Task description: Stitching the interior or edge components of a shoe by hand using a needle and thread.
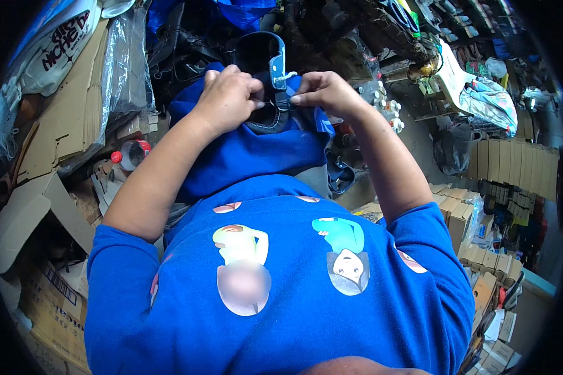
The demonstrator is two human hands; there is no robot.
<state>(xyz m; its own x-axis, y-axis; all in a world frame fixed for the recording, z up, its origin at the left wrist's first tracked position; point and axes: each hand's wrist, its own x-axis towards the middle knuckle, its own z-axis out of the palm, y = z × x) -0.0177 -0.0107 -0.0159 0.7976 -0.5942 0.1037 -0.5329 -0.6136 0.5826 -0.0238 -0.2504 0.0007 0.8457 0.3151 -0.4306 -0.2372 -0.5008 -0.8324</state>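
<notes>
The person sits bent over a dark sandal (272, 122), or what looks like one, since its shape is partly lost among shadow and fingers; it rests on the blue cloth (231, 155) across the lap, between the two hands. A blue strap (277, 62) with pale dots rises at the far side of the sandal, with a small whitish tie (286, 78) sticking out from its edge.

The left hand (230, 99) comes in at the sandal's left, its fingers bent and close together with the tips at the dark edge; I cannot tell whether they grip it. The right hand (324, 95) is at the sandal's right, thumb and forefinger drawn narrow, pinching the side of it just below the tie.

Well to the left of the sandal lie a red-capped bottle (133, 154) and a tall stack of flat cardboard (65, 115) partly covered by clear plastic (130, 69). To its right stand small white-topped bottles (389, 107), and farther right, a row of cardboard (513, 162). Nearer the body than the sandal spreads a blue shirt (294, 250) printed with cartoon figures.
</notes>
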